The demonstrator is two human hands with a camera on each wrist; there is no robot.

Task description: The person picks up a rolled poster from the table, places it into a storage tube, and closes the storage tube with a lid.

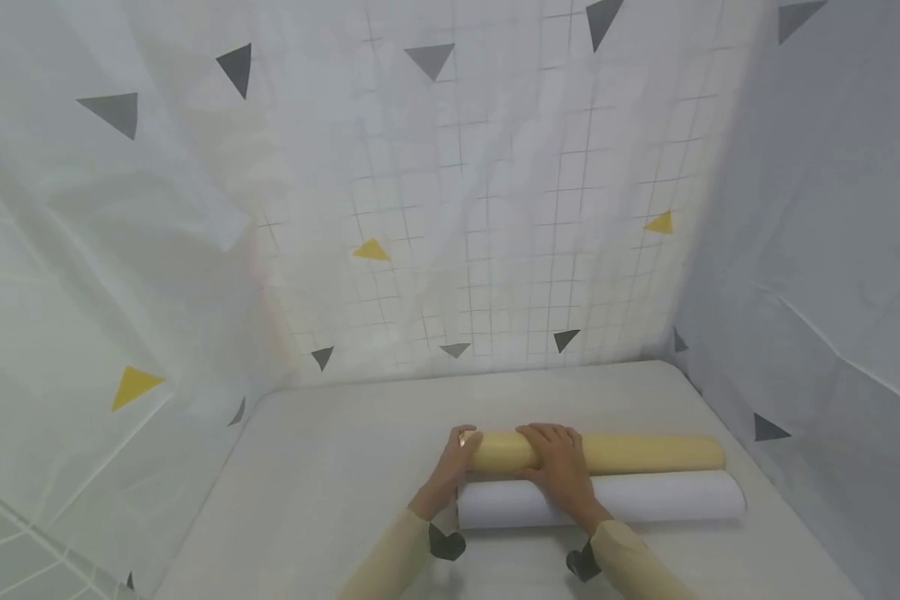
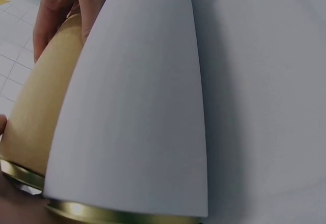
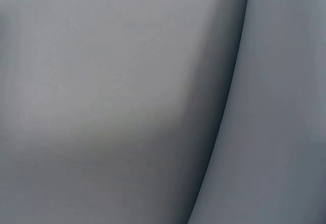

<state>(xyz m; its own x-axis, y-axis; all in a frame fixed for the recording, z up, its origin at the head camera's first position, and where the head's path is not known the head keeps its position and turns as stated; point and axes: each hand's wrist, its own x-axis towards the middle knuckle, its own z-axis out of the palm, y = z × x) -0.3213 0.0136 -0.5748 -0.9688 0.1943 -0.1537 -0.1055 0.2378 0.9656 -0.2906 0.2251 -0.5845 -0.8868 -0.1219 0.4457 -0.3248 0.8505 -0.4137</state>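
A long tan tube (image 1: 652, 452) lies crosswise on the table, with a white tube (image 1: 667, 497) of similar length alongside it on the near side. My left hand (image 1: 447, 468) grips the tan tube at its left end, thumb on the near side. Further right, my right hand (image 1: 561, 468) reaches over the white tube, its fingers curled over the tan one. In the left wrist view, gold-coloured rims (image 2: 122, 215) edge the ends of both tubes. The right wrist view has only the white tube (image 3: 275, 107) and tabletop, no hand.
The white-covered table (image 1: 345, 450) extends to the left of the tubes. White sheeting with a line grid (image 1: 495, 208) and triangle markers hangs behind it. Similar sheets flank the left and right (image 1: 817, 250) sides, the right one close to the tubes' far ends.
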